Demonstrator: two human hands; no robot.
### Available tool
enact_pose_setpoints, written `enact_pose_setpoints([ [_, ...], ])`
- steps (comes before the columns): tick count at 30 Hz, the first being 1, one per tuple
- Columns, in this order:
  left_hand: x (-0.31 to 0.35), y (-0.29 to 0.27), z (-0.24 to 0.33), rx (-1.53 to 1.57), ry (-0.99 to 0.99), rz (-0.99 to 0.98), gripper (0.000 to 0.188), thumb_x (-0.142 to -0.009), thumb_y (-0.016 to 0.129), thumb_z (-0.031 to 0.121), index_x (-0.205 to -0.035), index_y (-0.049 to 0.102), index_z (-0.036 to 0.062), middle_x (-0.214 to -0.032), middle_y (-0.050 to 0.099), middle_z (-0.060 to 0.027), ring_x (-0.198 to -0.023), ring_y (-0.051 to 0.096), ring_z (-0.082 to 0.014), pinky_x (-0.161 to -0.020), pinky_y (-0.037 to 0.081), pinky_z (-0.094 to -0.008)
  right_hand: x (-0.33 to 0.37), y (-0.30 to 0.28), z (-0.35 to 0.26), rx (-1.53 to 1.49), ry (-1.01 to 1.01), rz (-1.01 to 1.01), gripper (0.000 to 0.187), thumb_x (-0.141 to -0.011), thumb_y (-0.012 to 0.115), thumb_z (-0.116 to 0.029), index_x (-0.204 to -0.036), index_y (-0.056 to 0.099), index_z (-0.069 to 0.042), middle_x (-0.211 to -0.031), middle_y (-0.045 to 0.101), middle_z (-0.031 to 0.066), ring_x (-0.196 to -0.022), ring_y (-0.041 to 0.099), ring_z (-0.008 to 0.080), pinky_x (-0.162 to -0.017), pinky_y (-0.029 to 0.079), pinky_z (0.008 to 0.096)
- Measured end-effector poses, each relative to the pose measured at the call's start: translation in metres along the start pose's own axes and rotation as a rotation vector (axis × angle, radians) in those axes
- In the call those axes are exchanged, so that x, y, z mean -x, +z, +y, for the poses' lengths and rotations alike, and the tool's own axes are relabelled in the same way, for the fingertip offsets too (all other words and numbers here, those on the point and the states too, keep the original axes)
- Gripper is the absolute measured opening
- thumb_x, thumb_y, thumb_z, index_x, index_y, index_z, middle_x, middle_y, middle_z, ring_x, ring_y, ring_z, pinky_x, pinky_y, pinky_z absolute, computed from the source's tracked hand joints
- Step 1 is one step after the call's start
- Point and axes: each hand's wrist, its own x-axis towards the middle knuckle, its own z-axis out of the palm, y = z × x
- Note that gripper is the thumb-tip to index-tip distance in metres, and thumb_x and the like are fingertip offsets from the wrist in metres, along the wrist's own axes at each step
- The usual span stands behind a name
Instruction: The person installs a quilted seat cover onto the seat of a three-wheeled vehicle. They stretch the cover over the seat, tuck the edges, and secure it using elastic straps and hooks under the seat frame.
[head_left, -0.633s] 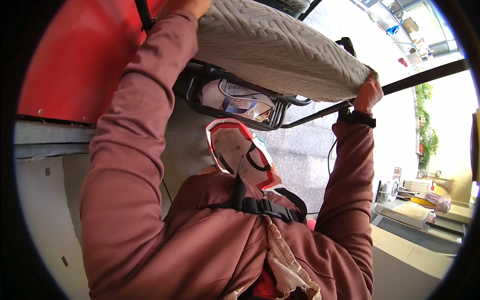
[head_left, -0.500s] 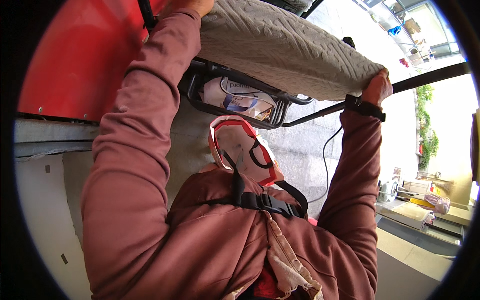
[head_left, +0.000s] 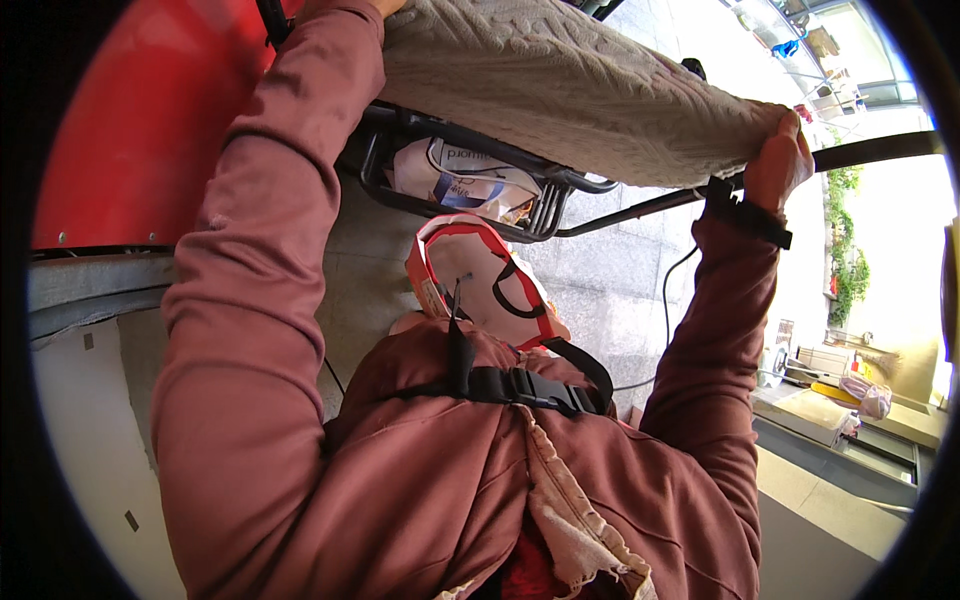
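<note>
A long cushion in a beige-grey ribbed fabric cover (head_left: 560, 95) stretches across the top of the view, between my two arms. My right hand (head_left: 782, 165) is closed on the cover at its right end, fingers bent over the edge; a black strap (head_left: 745, 213) circles that wrist. Only a sliver of my left hand (head_left: 386, 6) shows at the upper edge, by the cover's left end, and its fingers are out of the picture. Under the cushion, a black metal rack (head_left: 400, 203) holds a white printed bag (head_left: 470, 182).
A red-rimmed open bag (head_left: 415, 262) stands on the grey floor below the rack. To the left is a red panel (head_left: 130, 140) above a grey ledge (head_left: 100, 285). A black bar (head_left: 880, 150) runs past my right hand, and a thin cable (head_left: 668, 300) hangs nearby. Household items crowd a counter (head_left: 800, 415) at right.
My right hand has shifted a little to the right with the end of the cover. The cushion, rack and open bag now appear slightly higher and further left in view.
</note>
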Motion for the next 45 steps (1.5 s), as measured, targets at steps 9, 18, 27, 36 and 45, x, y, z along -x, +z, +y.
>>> enact_pose_setpoints([
  [9, -0.005, 0.002, -0.003, 0.215, 0.090, -0.006, 0.045, -0.089, 0.067, 0.046, -0.101, 0.070, 0.0023, -0.098, 0.069, -0.0203, -0.092, 0.066, -0.0364, -0.081, 0.051, -0.0439, 0.037, 0.016, 0.017, 0.487, -0.446, -0.325, 0.023, -0.092, 0.070, -0.025, -0.091, 0.072, -0.002, -0.085, 0.067, 0.0121, -0.081, 0.060, 0.0232, -0.075, 0.048, 0.0361],
  [18, -0.008, -0.012, -0.004, 0.079, 0.249, -0.125, 0.036, -0.093, 0.059, 0.044, -0.110, 0.070, 0.0133, -0.107, 0.067, -0.0160, -0.102, 0.064, -0.0395, -0.085, 0.051, -0.0457, 0.083, 0.021, 0.019, 0.758, -0.816, -0.384, 0.071, -0.082, 0.074, -0.050, -0.129, 0.056, -0.001, -0.130, 0.053, 0.0229, -0.121, 0.047, 0.0402, -0.105, 0.033, 0.0531],
  [27, -0.020, -0.008, -0.008, -0.062, 0.084, -0.189, 0.044, -0.095, 0.051, 0.048, -0.109, 0.069, 0.0102, -0.113, 0.067, -0.0153, -0.107, 0.061, -0.0392, -0.090, 0.048, -0.0468, 0.064, 0.029, 0.029, 0.597, -0.927, -0.193, 0.009, -0.087, 0.070, -0.019, -0.095, 0.072, -0.015, -0.105, 0.066, 0.0031, -0.096, 0.059, 0.0274, -0.087, 0.041, 0.0431],
  [36, -0.026, 0.003, -0.021, -0.052, 0.124, -0.158, 0.046, -0.096, 0.048, 0.051, -0.115, 0.067, 0.0136, -0.118, 0.066, -0.0149, -0.111, 0.060, -0.0394, -0.092, 0.048, -0.0468, 0.011, 0.031, 0.043, 0.553, -0.695, -0.383, 0.022, -0.090, 0.065, -0.029, -0.085, 0.074, -0.009, -0.091, 0.071, 0.0107, -0.091, 0.064, 0.0349, -0.079, 0.050, 0.0455],
  [45, -0.019, -0.002, -0.053, 1.374, -0.235, -0.149, 0.031, -0.102, 0.055, 0.025, -0.109, 0.067, -0.0030, -0.102, 0.071, -0.0103, -0.095, 0.068, -0.0216, -0.089, 0.052, -0.0322, -0.008, 0.030, 0.054, 0.621, -0.453, -0.457, 0.030, -0.100, 0.056, -0.031, -0.093, 0.071, -0.005, -0.087, 0.070, 0.0185, -0.083, 0.065, 0.0352, -0.077, 0.050, 0.0407],
])
